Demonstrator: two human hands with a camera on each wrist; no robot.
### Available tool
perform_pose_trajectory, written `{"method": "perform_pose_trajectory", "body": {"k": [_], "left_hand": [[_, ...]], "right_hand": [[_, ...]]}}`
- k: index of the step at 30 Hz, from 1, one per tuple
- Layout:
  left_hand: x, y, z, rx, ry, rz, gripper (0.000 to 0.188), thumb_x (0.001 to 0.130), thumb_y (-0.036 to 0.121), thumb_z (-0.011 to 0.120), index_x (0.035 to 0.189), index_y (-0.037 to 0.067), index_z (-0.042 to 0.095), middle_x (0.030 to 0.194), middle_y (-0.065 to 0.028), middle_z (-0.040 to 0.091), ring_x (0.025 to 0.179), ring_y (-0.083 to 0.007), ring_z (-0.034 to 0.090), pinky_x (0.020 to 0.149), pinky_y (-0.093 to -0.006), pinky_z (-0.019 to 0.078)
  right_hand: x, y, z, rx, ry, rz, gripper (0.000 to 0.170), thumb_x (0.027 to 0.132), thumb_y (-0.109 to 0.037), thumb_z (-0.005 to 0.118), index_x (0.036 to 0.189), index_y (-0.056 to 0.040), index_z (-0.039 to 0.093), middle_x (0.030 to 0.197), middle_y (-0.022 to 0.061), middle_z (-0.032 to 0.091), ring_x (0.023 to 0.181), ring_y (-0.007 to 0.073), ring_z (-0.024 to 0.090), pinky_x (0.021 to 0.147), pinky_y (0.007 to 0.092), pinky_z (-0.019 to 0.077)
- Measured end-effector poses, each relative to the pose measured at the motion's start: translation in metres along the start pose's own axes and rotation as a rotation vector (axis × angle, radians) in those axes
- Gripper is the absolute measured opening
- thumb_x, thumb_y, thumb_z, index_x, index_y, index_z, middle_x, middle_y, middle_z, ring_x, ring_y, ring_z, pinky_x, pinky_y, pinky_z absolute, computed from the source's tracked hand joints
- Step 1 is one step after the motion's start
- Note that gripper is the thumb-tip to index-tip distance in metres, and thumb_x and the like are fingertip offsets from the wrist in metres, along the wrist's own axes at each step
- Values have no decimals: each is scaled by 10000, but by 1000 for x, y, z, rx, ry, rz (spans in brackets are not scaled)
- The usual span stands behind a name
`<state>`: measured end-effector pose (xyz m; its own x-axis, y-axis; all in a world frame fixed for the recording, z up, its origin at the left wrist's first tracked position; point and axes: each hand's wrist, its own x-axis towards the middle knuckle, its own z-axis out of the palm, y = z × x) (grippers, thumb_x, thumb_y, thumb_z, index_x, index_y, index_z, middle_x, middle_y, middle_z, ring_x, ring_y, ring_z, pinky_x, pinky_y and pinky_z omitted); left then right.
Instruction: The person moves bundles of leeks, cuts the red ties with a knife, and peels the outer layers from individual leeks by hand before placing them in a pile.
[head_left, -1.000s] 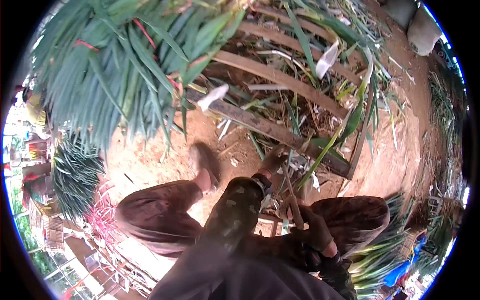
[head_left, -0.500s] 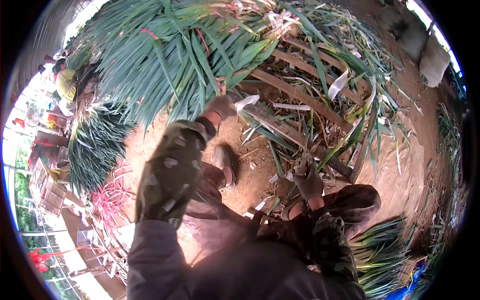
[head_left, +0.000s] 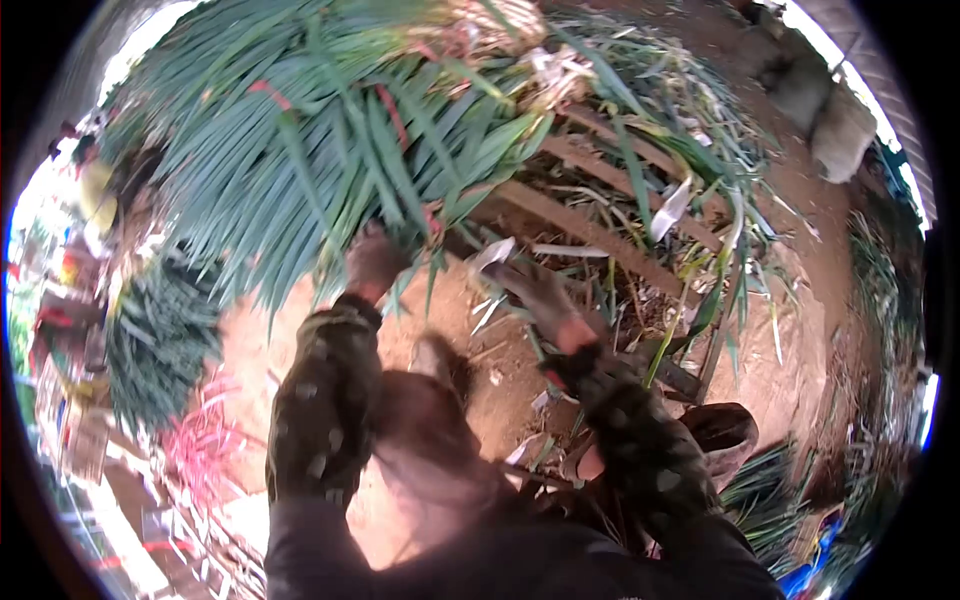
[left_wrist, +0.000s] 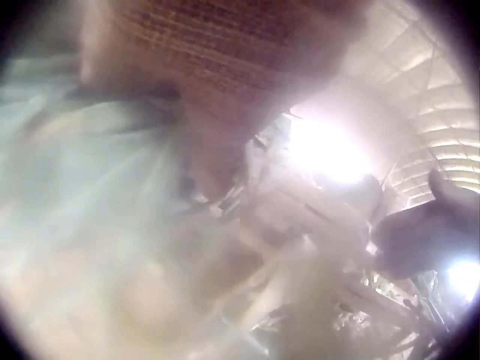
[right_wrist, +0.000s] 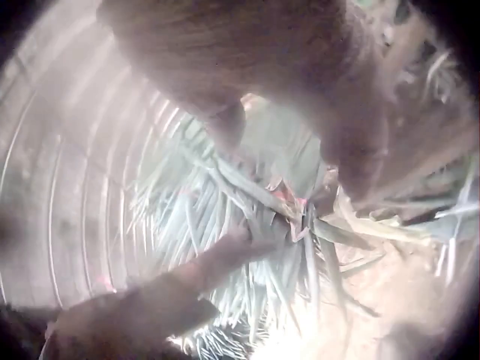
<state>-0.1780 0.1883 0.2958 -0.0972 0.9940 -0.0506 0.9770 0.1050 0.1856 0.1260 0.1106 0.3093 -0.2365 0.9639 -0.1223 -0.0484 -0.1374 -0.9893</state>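
We see the left hand (head_left: pixel 375 262) at the lower edge of a broad heap of long blue-green leafy stalks (head_left: pixel 290 190) with red ties (head_left: pixel 392 115); whether its fingers grasp leaves, we cannot tell. The right hand (head_left: pixel 545 300), fingers parted and apparently unladen, reaches over a brown wooden slatted frame (head_left: pixel 600 232), on the heap's right. For sound handling, we would support the leaves from beneath with both palms, lest they crease.

Leaves (head_left: pixel 270 180) left of slats (head_left: pixel 590 232)
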Motion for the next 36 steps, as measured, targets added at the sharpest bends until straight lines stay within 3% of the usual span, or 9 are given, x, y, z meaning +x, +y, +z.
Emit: {"method": "perform_pose_trajectory", "body": {"k": [3,6,9,12,19,25,28,32,36], "left_hand": [[11,1,9,98,94,2,901,701,629,763,1204,-51,454,954,-169,591,838,-338,623,709,-453,510],[24,-10,42,111,300,97,813,732,579,744,1154,-50,449,705,-86,593,596,-292,625,530,-412,502],[23,-12,62,199,461,145,639,711,410,754,1088,-17,465,735,-122,612,603,-303,641,519,-405,497],[20,-3,48,63,246,-17,685,697,409,808,1096,-31,467,781,-180,652,696,-352,687,613,-443,546],[38,-1,12,-128,-77,34,1007,692,540,803,1332,-129,407,909,-215,703,774,-366,701,703,-442,564],[-9,67,-34,-528,-165,263,699,725,507,772,1266,98,600,1020,-213,705,965,-404,677,860,-443,525],[-36,111,-68,-560,-224,310,647,693,381,780,1207,27,612,964,-236,696,949,-411,673,851,-436,527],[-56,144,-66,-523,-316,240,572,636,296,768,1031,-95,630,881,-286,673,905,-429,673,831,-442,533],[-103,179,-64,-371,-405,376,560,648,423,768,806,-97,633,768,-279,635,771,-430,661,735,-473,529]], "right_hand": [[58,-42,35,381,227,283,441,906,-268,737,1198,38,610,1152,64,662,1039,167,636,921,302,515],[119,-34,42,294,318,306,649,807,-412,823,1147,99,612,1157,124,652,994,176,643,876,275,523],[198,44,51,436,404,289,804,760,-487,838,1280,52,545,1218,125,612,1107,206,548,966,343,427],[220,54,90,476,678,181,896,677,-530,882,1295,26,548,1173,88,604,996,207,521,927,351,421],[210,49,74,1006,452,222,558,714,-208,893,1159,30,656,1083,89,684,907,219,641,858,336,493],[156,8,32,955,467,174,427,770,-194,832,1126,8,708,1065,79,702,903,211,655,848,323,515],[130,-7,-2,972,379,129,534,776,-209,828,1235,1,651,1124,66,688,970,207,643,869,327,507],[98,-34,-35,1043,242,98,246,866,-167,742,1068,-57,654,959,122,722,816,266,711,776,411,620],[27,-70,-65,1082,202,332,243,904,-153,688,1110,-28,655,861,164,720,745,304,716,750,451,630]]}}
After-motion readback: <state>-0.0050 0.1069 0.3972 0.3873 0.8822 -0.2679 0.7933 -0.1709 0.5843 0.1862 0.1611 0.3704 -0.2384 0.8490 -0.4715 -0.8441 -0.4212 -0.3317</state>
